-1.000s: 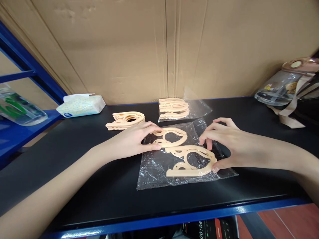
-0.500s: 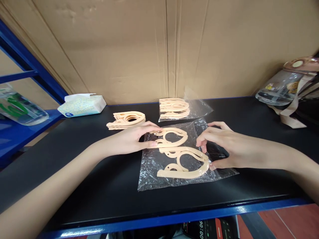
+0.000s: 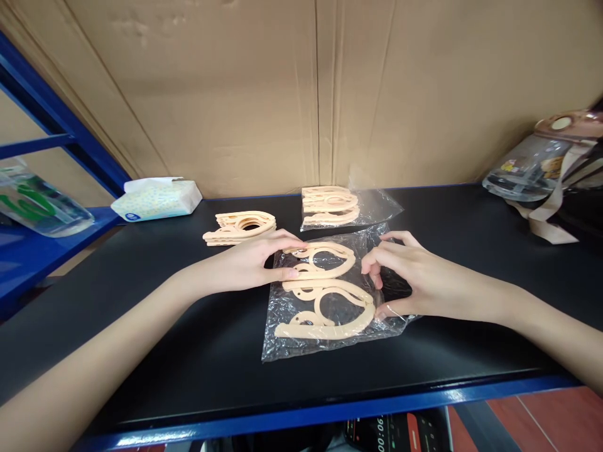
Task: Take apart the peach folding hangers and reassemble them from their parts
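Note:
A clear plastic bag (image 3: 277,345) lies on the black tabletop with two beige folding clothes hangers inside, an upper hanger (image 3: 346,271) and a lower hanger (image 3: 339,331), folded and side by side. My left hand (image 3: 264,258) pinches the left end of the upper hanger between thumb and fingers. At the bag's crumpled right side is my right hand (image 3: 400,273), its fingers curved and held apart from the thumb. That thumb touches the rounded right end of the lower hanger; whether film lies between them I cannot tell.
Behind my left hand lies a stack of folded hangers (image 3: 226,238). A bagged set of hangers (image 3: 330,204) is at the back. A tissue pack (image 3: 157,199) stands back left, a strapped water bottle (image 3: 527,166) back right. A cardboard wall (image 3: 226,94) closes the rear; a blue edge (image 3: 282,414) runs along the front.
My right hand has moved left, and the lower hanger has slid left with it, deeper into the bag. The bag's right side has bunched up. My left hand has stayed in place.

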Action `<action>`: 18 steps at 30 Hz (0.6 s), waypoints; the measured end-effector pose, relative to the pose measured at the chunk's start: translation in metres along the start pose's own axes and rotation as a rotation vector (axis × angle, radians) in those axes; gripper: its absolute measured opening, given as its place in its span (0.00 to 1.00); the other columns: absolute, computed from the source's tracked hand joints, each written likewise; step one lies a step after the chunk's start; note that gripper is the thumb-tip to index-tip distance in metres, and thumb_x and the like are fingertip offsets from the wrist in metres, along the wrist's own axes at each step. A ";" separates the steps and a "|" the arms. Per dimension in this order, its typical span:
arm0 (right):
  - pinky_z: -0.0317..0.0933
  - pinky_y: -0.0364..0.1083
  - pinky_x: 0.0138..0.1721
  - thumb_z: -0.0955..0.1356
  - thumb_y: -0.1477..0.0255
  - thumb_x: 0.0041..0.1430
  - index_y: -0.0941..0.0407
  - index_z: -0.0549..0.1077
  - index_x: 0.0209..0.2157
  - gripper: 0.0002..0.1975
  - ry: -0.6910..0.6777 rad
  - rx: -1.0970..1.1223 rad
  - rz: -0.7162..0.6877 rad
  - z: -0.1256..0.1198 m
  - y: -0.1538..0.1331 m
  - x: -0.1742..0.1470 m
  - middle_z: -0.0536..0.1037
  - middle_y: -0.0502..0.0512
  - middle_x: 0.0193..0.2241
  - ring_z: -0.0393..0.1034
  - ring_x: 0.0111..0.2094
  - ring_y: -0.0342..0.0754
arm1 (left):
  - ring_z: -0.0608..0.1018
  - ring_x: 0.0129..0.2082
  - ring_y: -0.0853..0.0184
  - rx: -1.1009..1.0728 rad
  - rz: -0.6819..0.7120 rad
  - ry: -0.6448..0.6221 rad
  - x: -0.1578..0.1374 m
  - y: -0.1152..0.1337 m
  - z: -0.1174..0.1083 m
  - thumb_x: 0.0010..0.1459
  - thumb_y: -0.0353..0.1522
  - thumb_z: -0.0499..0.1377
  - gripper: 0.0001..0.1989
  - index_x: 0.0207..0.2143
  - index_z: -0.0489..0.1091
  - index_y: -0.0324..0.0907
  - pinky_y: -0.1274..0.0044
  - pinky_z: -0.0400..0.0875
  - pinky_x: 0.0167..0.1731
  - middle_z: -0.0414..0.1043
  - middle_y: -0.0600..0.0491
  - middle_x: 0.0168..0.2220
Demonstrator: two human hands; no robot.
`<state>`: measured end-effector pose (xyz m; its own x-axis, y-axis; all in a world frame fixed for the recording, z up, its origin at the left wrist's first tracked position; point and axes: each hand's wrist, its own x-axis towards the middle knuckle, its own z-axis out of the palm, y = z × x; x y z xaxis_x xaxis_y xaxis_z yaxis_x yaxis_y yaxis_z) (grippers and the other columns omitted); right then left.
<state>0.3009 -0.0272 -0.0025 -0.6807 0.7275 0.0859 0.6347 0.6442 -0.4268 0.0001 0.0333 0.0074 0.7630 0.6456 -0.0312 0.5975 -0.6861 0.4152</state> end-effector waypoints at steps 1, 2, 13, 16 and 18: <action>0.43 0.56 0.57 0.69 0.52 0.53 0.51 0.65 0.42 0.21 0.016 -0.026 -0.014 0.001 0.000 0.001 0.73 0.48 0.32 0.64 0.45 0.52 | 0.67 0.55 0.61 0.000 -0.003 -0.001 0.000 0.000 0.000 0.61 0.48 0.53 0.25 0.58 0.62 0.52 0.71 0.60 0.55 0.64 0.53 0.57; 0.44 0.55 0.57 0.69 0.53 0.54 0.51 0.65 0.42 0.21 0.031 -0.050 -0.027 0.001 0.000 0.001 0.73 0.48 0.32 0.65 0.44 0.51 | 0.68 0.55 0.61 0.000 -0.005 0.001 0.000 0.001 0.000 0.61 0.49 0.53 0.25 0.58 0.62 0.52 0.71 0.60 0.55 0.65 0.53 0.57; 0.56 0.51 0.45 0.69 0.53 0.53 0.51 0.65 0.43 0.22 -0.034 0.064 0.044 -0.002 -0.002 -0.001 0.74 0.50 0.32 0.65 0.44 0.52 | 0.47 0.67 0.49 0.100 -0.111 -0.142 -0.010 0.016 -0.006 0.51 0.56 0.58 0.46 0.67 0.42 0.56 0.58 0.45 0.63 0.38 0.52 0.70; 0.59 0.47 0.37 0.69 0.56 0.54 0.50 0.60 0.49 0.25 -0.082 0.192 0.122 -0.004 0.001 -0.003 0.74 0.47 0.30 0.67 0.34 0.47 | 0.39 0.68 0.47 0.066 -0.057 -0.204 -0.012 0.024 -0.004 0.47 0.56 0.61 0.52 0.67 0.36 0.59 0.56 0.44 0.63 0.31 0.54 0.70; 0.60 0.45 0.32 0.69 0.57 0.55 0.49 0.53 0.56 0.32 -0.099 0.270 0.186 -0.004 0.002 -0.003 0.73 0.45 0.28 0.65 0.29 0.45 | 0.38 0.68 0.47 0.048 -0.056 -0.239 -0.012 0.027 -0.002 0.46 0.55 0.62 0.53 0.67 0.36 0.59 0.56 0.45 0.63 0.29 0.55 0.70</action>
<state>0.3059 -0.0268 -0.0004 -0.6028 0.7919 -0.0978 0.6404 0.4070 -0.6514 0.0073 0.0077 0.0211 0.7615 0.5895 -0.2695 0.6474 -0.6703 0.3629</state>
